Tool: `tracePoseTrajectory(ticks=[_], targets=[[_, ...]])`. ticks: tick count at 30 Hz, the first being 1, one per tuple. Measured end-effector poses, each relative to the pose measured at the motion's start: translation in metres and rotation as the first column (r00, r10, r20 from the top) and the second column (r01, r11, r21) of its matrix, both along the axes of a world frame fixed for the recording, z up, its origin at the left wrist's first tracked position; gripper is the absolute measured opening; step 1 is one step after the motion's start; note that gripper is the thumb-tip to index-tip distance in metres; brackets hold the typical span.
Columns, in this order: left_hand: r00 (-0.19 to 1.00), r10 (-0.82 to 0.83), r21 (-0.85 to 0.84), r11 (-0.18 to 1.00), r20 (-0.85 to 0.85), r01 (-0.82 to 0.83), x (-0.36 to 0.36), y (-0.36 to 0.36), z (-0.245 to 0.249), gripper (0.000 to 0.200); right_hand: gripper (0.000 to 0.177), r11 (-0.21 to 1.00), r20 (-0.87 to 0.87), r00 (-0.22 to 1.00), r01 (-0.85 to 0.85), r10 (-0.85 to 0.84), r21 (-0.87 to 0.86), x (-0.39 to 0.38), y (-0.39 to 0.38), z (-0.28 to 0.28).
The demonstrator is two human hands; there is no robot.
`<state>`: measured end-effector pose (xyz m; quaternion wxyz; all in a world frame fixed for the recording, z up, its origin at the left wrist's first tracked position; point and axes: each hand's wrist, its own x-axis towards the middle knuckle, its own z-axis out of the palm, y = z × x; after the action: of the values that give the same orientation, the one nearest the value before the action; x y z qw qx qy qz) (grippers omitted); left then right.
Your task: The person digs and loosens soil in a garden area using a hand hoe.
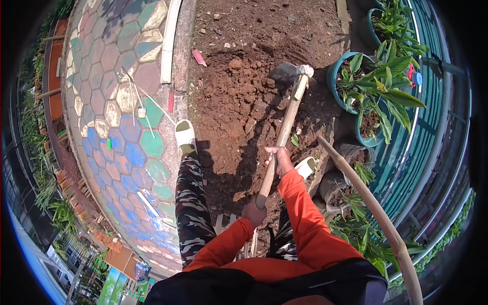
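Observation:
A hoe with a pale wooden handle [288,119] slants up and away from my body. Its dark metal blade [284,73] rests at the loose brown soil [234,101], the socket end coated in whitish material. Near the handle's lower end, my left hand [254,212] is wrapped round the wood. Further up, around the middle of the shaft, my right hand [279,160] grips it with fingers curled. Both wrists come out of orange sleeves. My feet in light clogs [185,133] stand on either side of the dug earth.
Potted leafy plants [378,84] line the right side by a green slatted fence [432,152]. A long bamboo pole [376,208] leans at the right. Painted hexagonal paving [124,132] with thin sticks [137,99] lies left. A pink item [199,57] lies on the soil.

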<state>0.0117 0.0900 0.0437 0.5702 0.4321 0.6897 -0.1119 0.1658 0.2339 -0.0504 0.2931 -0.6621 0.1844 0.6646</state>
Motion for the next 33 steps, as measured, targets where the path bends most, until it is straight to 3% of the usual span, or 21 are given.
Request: tracePoseTrajectory(ticks=[2, 4, 5, 7, 8, 9, 11, 12, 13, 15, 17, 18, 20, 23, 26, 27, 28, 29, 30, 32, 33], targets=[[0.999, -0.036, -0.007, 0.999, -0.026, 0.036, -0.023, -0.018, -0.007, 0.048, 0.015, 0.999, -0.052, 0.998, 0.031, -0.032, -0.025, -0.009, -0.023, 0.004], [0.984, -0.174, -0.010, 0.985, -0.022, 0.174, -0.037, -0.035, -0.014, 0.056, 0.017, 0.998, -0.120, 0.991, 0.061, -0.062, -0.010, -0.009, -0.037, 0.019], [0.985, -0.169, -0.020, 0.986, -0.020, 0.168, -0.041, -0.038, -0.016, 0.056, 0.017, 0.993, -0.167, 0.982, 0.103, -0.093, 0.058, -0.005, -0.044, 0.024], [0.967, -0.246, 0.125, 0.964, 0.070, 0.236, -0.035, -0.029, -0.029, 0.054, 0.015, 0.979, -0.044, 0.992, 0.121, -0.116, 0.162, 0.008, -0.037, 0.051], [0.971, -0.231, 0.363, 0.911, 0.057, 0.196, -0.025, -0.027, -0.042, 0.045, 0.023, 0.919, -0.066, 0.982, 0.189, -0.177, 0.347, 0.019, -0.019, 0.079], [0.971, -0.223, 0.428, 0.889, 0.090, 0.165, -0.010, -0.012, -0.056, 0.039, 0.033, 0.908, -0.034, 0.991, 0.134, -0.132, 0.396, 0.037, -0.007, 0.091], [0.961, -0.196, 0.599, 0.800, 0.195, 0.041, 0.038, 0.065, -0.060, 0.031, 0.033, 0.817, 0.080, 0.987, 0.070, -0.140, 0.573, 0.069, 0.042, 0.136], [0.953, -0.184, 0.616, 0.788, 0.240, -0.003, 0.067, 0.103, -0.066, 0.028, 0.033, 0.766, 0.132, 0.980, 0.032, -0.152, 0.642, 0.085, 0.074, 0.166], [0.938, -0.188, 0.681, 0.729, 0.293, -0.067, 0.098, 0.153, -0.051, 0.024, 0.034, 0.660, 0.252, 0.961, -0.116, -0.114, 0.742, 0.107, 0.103, 0.188], [0.842, -0.201, 0.620, 0.761, 0.501, -0.188, 0.155, 0.243, -0.020, 0.023, 0.036, 0.386, 0.282, 0.932, -0.179, -0.229, 0.905, 0.140, 0.159, 0.244], [0.790, -0.240, 0.702, 0.643, 0.564, -0.305, 0.204, 0.315, 0.026, 0.019, 0.035, 0.120, 0.357, 0.881, -0.336, -0.311, 0.934, 0.170, 0.207, 0.290], [0.761, -0.269, 0.723, 0.595, 0.591, -0.351, 0.222, 0.338, 0.042, 0.018, 0.030, 0.107, 0.399, 0.832, -0.389, -0.384, 0.915, 0.177, 0.226, 0.308], [0.795, -0.278, 0.753, 0.582, 0.539, -0.307, 0.241, 0.366, 0.073, 0.020, 0.016, 0.055, 0.323, 0.924, -0.318, -0.204, 0.946, 0.224, 0.255, 0.304], [0.858, -0.187, 0.712, 0.655, 0.478, -0.253, 0.240, 0.357, 0.046, 0.023, 0.012, 0.111, 0.322, 0.912, -0.303, -0.253, 0.946, 0.214, 0.260, 0.259], [0.955, -0.136, 0.362, 0.931, 0.264, 0.033, 0.174, 0.299, -0.020, 0.034, 0.020, 0.510, 0.322, 0.896, -0.131, -0.305, 0.850, 0.152, 0.219, 0.140], [0.979, -0.091, 0.257, 0.966, 0.184, 0.041, 0.151, 0.257, -0.065, 0.037, 0.019, 0.707, 0.317, 0.910, -0.037, -0.268, 0.706, 0.129, 0.193, 0.089], [0.992, -0.019, 0.144, 0.990, 0.122, 0.001, 0.124, 0.220, -0.065, 0.035, 0.017, 0.814, 0.230, 0.953, 0.029, -0.199, 0.581, 0.110, 0.161, 0.030], [0.999, 0.020, -0.039, 0.999, 0.040, -0.018, 0.102, 0.156, -0.115, 0.034, 0.014, 0.918, 0.128, 0.984, 0.067, -0.126, 0.390, 0.092, 0.128, -0.016], [0.998, 0.032, -0.100, 0.995, 0.048, -0.027, 0.088, 0.123, -0.102, 0.034, 0.013, 0.975, 0.125, 0.991, 0.029, -0.058, 0.222, 0.074, 0.096, -0.052], [0.997, 0.036, -0.070, 0.997, -0.063, -0.040, 0.064, 0.093, -0.107, 0.032, 0.013, 0.986, 0.070, 0.995, 0.055, -0.067, 0.159, 0.047, 0.077, -0.046], [0.997, 0.073, -0.093, 0.993, 0.017, -0.071, 0.059, 0.091, -0.100, 0.031, 0.014, 0.987, 0.100, 0.995, -0.024, 0.008, 0.160, 0.040, 0.066, -0.035]])
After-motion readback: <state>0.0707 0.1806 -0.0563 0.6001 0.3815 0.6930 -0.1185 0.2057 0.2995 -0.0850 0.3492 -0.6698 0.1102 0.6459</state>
